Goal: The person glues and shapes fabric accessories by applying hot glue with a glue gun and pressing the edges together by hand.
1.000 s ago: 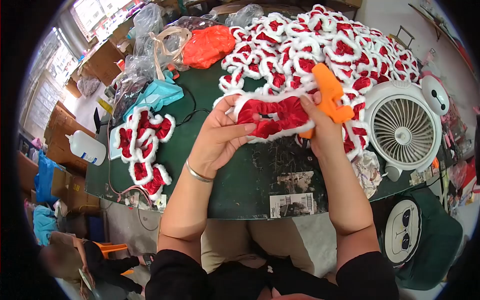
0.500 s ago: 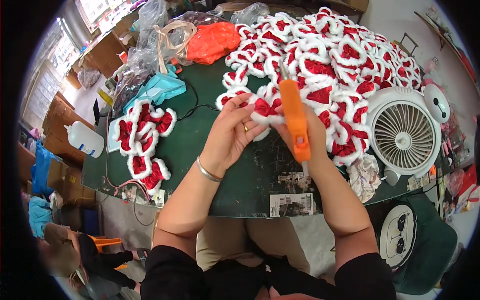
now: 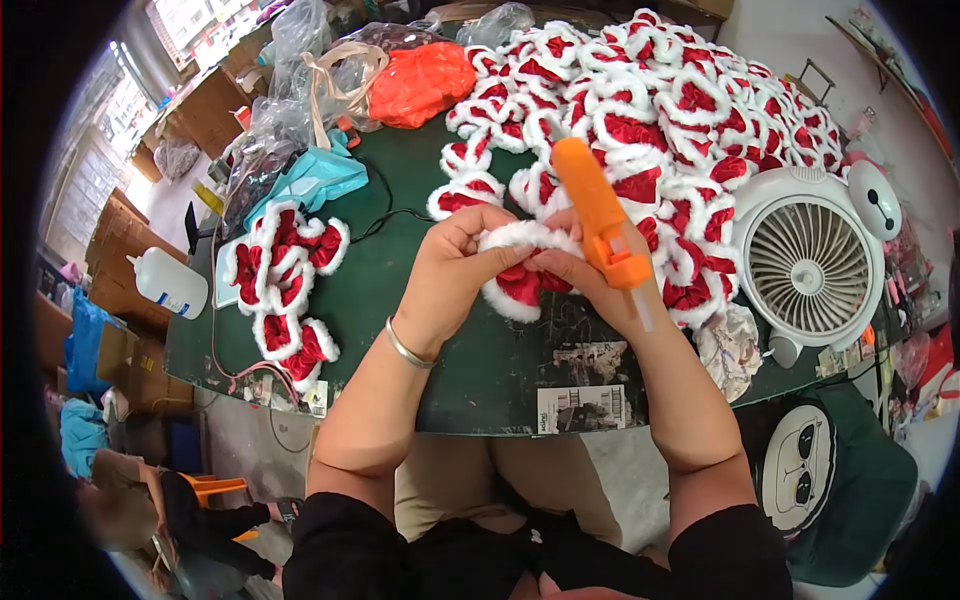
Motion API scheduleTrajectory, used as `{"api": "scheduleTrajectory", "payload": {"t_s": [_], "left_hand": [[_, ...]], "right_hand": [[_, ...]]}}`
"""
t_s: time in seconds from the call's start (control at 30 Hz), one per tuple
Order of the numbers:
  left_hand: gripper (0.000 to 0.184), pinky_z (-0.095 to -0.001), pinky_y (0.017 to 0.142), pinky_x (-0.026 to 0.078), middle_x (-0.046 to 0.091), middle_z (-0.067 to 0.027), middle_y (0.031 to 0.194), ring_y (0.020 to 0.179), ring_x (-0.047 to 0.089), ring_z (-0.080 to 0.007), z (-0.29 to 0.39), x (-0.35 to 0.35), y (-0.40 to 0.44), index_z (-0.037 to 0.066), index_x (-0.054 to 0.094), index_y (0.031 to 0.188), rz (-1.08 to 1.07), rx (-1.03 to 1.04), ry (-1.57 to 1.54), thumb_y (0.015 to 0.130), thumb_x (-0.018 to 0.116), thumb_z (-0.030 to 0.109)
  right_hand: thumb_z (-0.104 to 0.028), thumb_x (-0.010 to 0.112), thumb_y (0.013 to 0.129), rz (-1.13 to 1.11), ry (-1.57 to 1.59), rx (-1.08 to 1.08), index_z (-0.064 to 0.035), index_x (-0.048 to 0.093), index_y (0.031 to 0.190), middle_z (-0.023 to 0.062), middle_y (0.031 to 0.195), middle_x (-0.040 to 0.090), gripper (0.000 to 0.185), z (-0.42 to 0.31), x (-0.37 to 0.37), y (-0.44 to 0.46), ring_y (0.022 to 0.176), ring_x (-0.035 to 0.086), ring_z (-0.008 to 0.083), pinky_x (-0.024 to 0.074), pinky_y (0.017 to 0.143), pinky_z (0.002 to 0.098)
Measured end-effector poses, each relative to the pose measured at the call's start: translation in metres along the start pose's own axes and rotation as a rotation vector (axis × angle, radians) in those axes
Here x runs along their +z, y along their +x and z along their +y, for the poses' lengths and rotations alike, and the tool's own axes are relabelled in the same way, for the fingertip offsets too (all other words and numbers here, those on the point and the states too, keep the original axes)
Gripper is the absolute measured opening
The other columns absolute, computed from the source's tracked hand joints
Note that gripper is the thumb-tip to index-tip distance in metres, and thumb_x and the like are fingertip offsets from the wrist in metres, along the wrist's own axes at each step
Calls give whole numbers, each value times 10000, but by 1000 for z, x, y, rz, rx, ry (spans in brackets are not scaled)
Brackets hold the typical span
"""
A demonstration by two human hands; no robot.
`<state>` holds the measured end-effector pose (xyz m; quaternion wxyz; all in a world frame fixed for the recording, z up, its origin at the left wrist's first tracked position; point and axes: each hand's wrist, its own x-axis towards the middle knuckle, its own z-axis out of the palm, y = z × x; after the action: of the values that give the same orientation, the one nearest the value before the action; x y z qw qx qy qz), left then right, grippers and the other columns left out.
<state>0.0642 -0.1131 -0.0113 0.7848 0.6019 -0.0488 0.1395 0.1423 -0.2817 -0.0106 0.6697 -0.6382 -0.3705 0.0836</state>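
Note:
A red fabric piece with white fluffy trim (image 3: 518,288) is pinched between both hands above the green table (image 3: 470,385). My left hand (image 3: 455,262) grips its left side, thumb on the trim. My right hand (image 3: 600,280) pinches the right side, and an orange glue gun (image 3: 592,200) rests over the back of this hand, its grip held partly out of sight. Behind the hands lies a large pile of similar red and white pieces (image 3: 630,130). Several more of them (image 3: 285,290) lie at the left of the table.
A white fan (image 3: 808,270) stands at the right, beside crumpled wrapping (image 3: 728,352). An orange-red bag (image 3: 422,85), clear plastic and a light blue bag (image 3: 318,178) sit at the back left. A white bottle (image 3: 170,283) is at the left edge. A person (image 3: 190,515) sits at lower left.
The fabric piece was stretched wide, then was turned and folded between the hands. The orange glue gun has swung from the right to a slant over my right hand.

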Motion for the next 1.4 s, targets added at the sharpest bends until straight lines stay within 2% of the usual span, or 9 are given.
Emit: {"api": "scheduleTrajectory", "payload": {"t_s": [0.17,0.3,0.4,0.5,0.7,0.87,0.93,1.17,1.4], "left_hand": [[204,-221,647,500,635,-90,960,722,604,-127,5,-10,0,-2,575,1058,-103,-355,-334,855,573,-5],[154,-167,461,392,624,-60,795,449,446,-34,12,4,0,18,581,1029,-21,-246,-382,876,566,25],[184,-162,428,367,613,-34,779,440,435,-20,16,7,-4,36,562,1071,-98,-187,-255,887,562,47],[236,-154,394,341,606,-15,773,434,432,-16,13,3,-6,42,542,1071,-142,-144,-43,847,614,26],[353,-149,369,320,604,-18,767,448,443,-13,14,11,-1,53,501,986,72,-140,32,721,715,-44],[384,-150,371,336,613,-27,782,471,474,-17,14,13,-3,53,480,988,6,-152,109,706,718,-55],[406,-150,367,325,614,-24,771,462,462,-15,15,15,-4,58,475,999,5,-157,119,698,719,-64],[420,-147,361,313,609,-20,743,456,453,-10,8,0,-2,66,483,1017,-97,-238,25,697,719,-67],[431,-150,362,316,616,-20,768,476,472,-11,9,4,-4,65,485,1036,-52,-197,126,699,713,-79]], "right_hand": [[-73,699,788,5,128,198,-77,470,849,16,911,567,237,-5,-3,-4,848,550,93,455,738,247],[-96,681,803,62,466,297,-97,473,835,1,884,554,210,0,-7,-4,817,542,87,449,724,240],[-103,662,819,43,599,137,-104,473,835,-8,872,544,190,5,-8,-2,800,539,86,446,729,238],[-87,658,822,34,572,132,-108,472,834,-15,861,535,188,6,-9,-3,793,529,79,438,722,229],[-82,648,843,-44,-116,41,-65,492,865,-6,864,552,158,-3,-2,-2,791,505,67,424,700,216],[-180,699,813,-75,233,149,-36,537,959,10,794,579,261,-4,2,-2,710,529,84,451,649,243],[-88,650,841,5,-75,76,-13,547,959,3,820,575,174,-4,4,-4,755,528,66,443,680,221],[-89,654,834,13,23,157,-12,548,946,-4,817,569,173,0,5,0,740,518,69,436,669,222],[-118,672,819,-1,-210,41,-31,549,891,-14,775,555,167,-5,12,0,723,518,67,427,643,220]]}}
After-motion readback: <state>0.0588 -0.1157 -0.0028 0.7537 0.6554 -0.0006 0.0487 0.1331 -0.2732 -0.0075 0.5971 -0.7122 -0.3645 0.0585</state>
